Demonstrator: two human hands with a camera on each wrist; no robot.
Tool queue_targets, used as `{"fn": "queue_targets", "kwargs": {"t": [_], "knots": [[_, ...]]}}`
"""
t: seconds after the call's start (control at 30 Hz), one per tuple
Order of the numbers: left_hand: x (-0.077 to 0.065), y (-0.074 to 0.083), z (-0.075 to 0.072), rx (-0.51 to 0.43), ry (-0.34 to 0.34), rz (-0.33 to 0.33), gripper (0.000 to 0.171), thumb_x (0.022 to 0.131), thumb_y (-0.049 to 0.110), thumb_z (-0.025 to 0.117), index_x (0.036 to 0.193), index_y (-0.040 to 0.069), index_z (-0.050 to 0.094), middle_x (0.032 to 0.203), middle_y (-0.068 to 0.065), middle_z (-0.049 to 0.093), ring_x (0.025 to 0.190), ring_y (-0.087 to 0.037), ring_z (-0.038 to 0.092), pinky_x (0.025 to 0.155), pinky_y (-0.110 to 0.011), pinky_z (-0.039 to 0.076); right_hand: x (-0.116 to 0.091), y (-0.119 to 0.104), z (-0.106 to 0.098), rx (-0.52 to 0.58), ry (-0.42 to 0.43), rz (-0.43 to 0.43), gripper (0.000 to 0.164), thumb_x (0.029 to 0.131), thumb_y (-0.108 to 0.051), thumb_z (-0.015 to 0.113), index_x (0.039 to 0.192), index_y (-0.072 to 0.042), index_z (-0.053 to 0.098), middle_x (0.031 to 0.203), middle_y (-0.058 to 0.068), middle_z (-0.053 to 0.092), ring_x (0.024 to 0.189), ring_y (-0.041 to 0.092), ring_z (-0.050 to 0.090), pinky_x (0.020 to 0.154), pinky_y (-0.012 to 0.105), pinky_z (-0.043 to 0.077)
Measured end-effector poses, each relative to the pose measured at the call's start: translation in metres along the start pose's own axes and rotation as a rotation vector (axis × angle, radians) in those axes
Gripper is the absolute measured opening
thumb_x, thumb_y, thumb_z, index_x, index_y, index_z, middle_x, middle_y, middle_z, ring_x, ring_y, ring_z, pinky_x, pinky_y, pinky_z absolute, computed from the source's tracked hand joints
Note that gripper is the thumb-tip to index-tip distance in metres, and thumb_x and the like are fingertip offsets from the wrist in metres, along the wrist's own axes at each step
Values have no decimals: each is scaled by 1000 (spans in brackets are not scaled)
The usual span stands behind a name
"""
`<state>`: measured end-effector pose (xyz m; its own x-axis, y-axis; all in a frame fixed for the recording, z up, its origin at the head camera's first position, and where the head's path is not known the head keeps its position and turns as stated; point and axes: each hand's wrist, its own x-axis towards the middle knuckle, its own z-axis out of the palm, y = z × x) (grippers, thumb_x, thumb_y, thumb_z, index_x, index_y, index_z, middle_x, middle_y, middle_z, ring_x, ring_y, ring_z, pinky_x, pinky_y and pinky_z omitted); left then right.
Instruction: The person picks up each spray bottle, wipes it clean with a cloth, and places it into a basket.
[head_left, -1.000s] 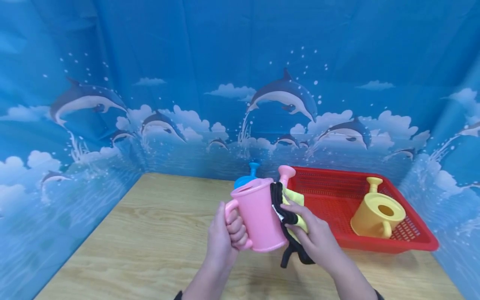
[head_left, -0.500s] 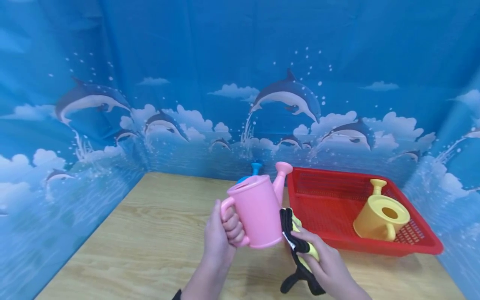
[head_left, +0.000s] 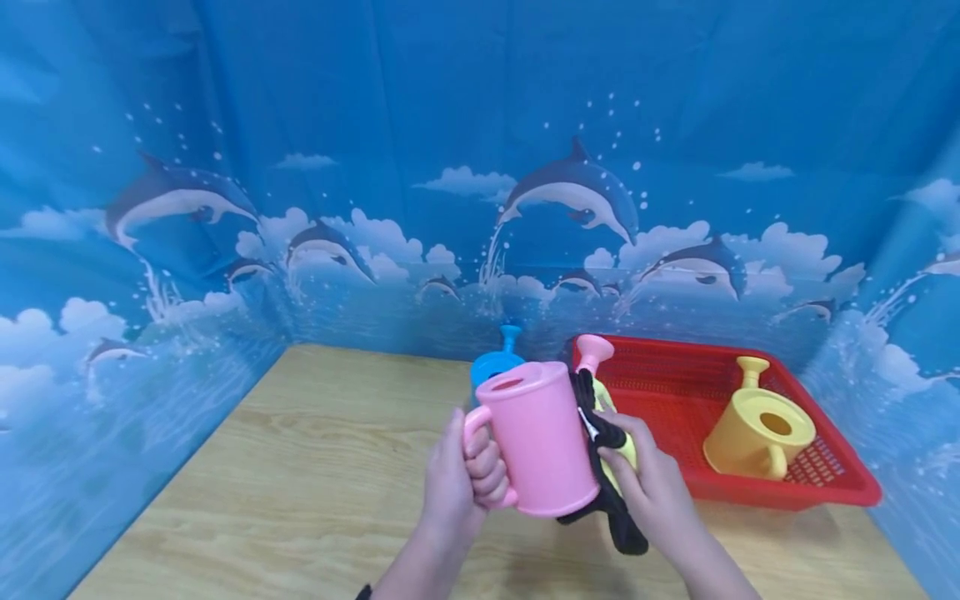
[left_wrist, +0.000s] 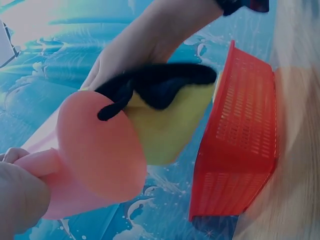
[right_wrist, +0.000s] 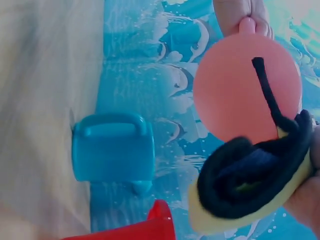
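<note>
My left hand (head_left: pixel 467 475) grips the handle of a pink watering can (head_left: pixel 542 442), holding it up over the table with its spout to the right. Its round base (right_wrist: pixel 245 87) faces the right wrist view. In my right hand (head_left: pixel 651 479) is a folded yellow cloth with black edging (head_left: pixel 609 450), pinched between thumb and fingers. The cloth lies against the can's right side, below the spout. In the left wrist view a black strip of the cloth (left_wrist: pixel 160 80) overlaps the edge of the can's base.
A red perforated basket (head_left: pixel 795 498) stands on the right of the wooden table (head_left: pixel 300 492), with a yellow watering can (head_left: pixel 757 433) in it. Behind the pink can is a blue watering can (right_wrist: pixel 114 150). A dolphin-printed sheet (head_left: pixel 375 125) walls the table's back and sides.
The cloth came away from the pink can and dropped lower, then returned to its side. The pink can has shifted slightly right and down, showing more of the blue can.
</note>
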<state>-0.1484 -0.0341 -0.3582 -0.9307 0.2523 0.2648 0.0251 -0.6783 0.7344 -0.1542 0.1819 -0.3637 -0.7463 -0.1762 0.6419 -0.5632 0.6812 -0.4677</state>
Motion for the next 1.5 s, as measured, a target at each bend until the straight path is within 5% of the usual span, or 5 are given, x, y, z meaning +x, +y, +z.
{"fn": "queue_targets", "kwargs": {"t": [0.53,0.77,1.03,1.23,1.5], "knots": [[-1,-2,2,-14,-87,-11,51,106,39,9,61,25,27,49,9,20,40,-7,14,41,-27,5,19,2,-5,43,-82,99,40,93,-10,61,130,-8,47,145,13,48,122,42,54,87,62,49],[0,1,-2,-46,-3,-4,54,106,41,13,59,28,35,47,14,29,40,-3,19,42,-24,8,5,-3,2,83,-11,41,36,89,-2,65,122,-9,52,125,13,65,110,27,65,82,48,55],[0,10,-3,-90,80,26,53,106,43,14,58,25,28,45,14,28,40,-4,16,42,-23,6,-14,-11,6,91,67,-37,40,82,5,69,118,-7,57,110,9,71,109,-12,56,89,4,40],[0,12,-4,-97,102,39,55,106,43,14,56,26,31,44,15,31,39,-3,19,41,-22,8,-22,-10,8,136,97,-47,42,79,10,68,117,-5,57,106,8,72,105,-15,56,87,4,41],[1,12,-5,-114,10,79,56,106,41,8,58,27,33,47,13,27,40,-4,18,40,-24,6,-11,-4,8,257,98,12,32,85,7,64,114,-4,58,104,-19,66,95,-9,59,83,8,41]]}}
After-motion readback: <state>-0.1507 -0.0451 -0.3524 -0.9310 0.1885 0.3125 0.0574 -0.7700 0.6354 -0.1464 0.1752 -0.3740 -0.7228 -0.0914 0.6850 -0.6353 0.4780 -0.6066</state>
